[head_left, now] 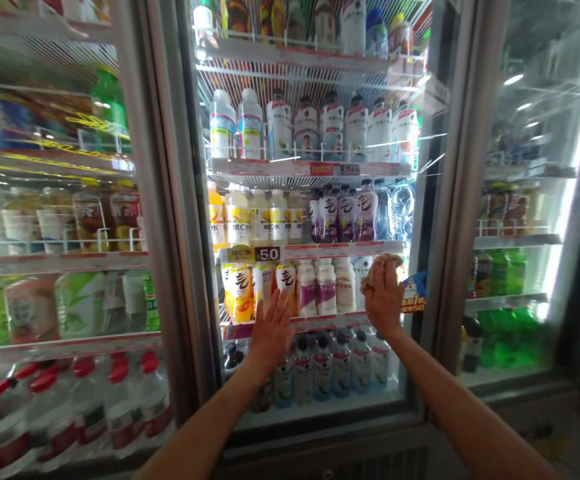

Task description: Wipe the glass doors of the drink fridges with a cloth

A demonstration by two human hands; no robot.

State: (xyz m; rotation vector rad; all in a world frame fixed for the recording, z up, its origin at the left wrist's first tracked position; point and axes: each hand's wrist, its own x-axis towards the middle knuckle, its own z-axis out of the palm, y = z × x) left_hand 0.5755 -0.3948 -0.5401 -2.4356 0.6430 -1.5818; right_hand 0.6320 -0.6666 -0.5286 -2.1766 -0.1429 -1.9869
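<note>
Before me is the glass door of a drinks fridge, framed in grey metal [465,200]. My right hand [384,300] presses a brownish cloth [387,265] against the glass on the right, beside a blue and orange sticker [414,293]. To the left, my left hand [273,330] lies on the door with its fingers stretched out and nothing in it. Behind it stand orange-labelled bottles [237,293] and white bottles with purple labels [326,287].
Shelves of bottles fill the fridge, with a price tag [267,253] on one shelf edge. At left, another section holds red-capped water bottles [83,400] and other drinks. Green bottles [507,337] stand in the section at right.
</note>
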